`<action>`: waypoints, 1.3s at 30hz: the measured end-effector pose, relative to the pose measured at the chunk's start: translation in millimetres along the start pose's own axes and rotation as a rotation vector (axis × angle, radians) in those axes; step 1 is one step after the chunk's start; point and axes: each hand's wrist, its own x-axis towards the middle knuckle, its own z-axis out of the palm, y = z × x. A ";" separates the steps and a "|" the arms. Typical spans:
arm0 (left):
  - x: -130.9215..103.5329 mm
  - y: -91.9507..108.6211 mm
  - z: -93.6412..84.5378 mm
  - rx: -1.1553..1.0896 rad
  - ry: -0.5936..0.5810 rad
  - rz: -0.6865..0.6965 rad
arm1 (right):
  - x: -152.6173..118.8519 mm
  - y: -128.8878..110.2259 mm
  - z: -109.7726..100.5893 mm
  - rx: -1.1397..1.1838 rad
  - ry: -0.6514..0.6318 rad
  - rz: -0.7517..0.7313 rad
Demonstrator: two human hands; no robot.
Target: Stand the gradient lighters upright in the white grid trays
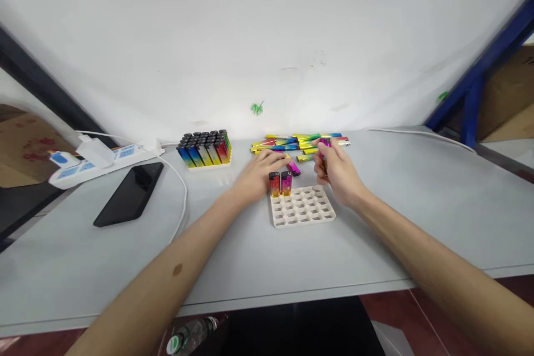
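Observation:
My right hand [339, 171] is closed around a purple lighter [324, 143], held above the table to the right of the white tray. My left hand [261, 171] reaches over the near side of a loose pile of shiny coloured lighters [306, 142], fingers stretched out. Its fingertips are at a magenta lighter [294, 167] lying on the table; its thumb is mostly hidden. Two lighters, one red [274, 184] and one purple [286, 184], stand upright in the back left holes of the white tray [303, 212].
A filled block of upright lighters [204, 150] stands back left. Further left are a black phone [129, 193], a white power strip [104, 164] with plugs, and a white cable [184, 200]. A wall closes off the back; a bottle [192, 335] is below the table's front edge.

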 end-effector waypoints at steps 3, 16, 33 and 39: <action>3.7 -2.2 -0.4 -0.001 -0.063 0.032 | 0.8 -0.2 -2.2 0.002 -0.072 0.091; -0.6 3.7 -6.4 0.073 -0.079 0.004 | 0.7 -3.4 -3.4 0.017 -0.063 0.173; -4.1 -7.0 -2.1 -0.128 0.019 -0.015 | 2.2 -5.0 -6.1 -0.014 0.004 0.148; -5.4 -2.9 -2.9 -0.103 0.053 -0.065 | 1.9 -5.2 -7.2 -0.045 0.014 0.142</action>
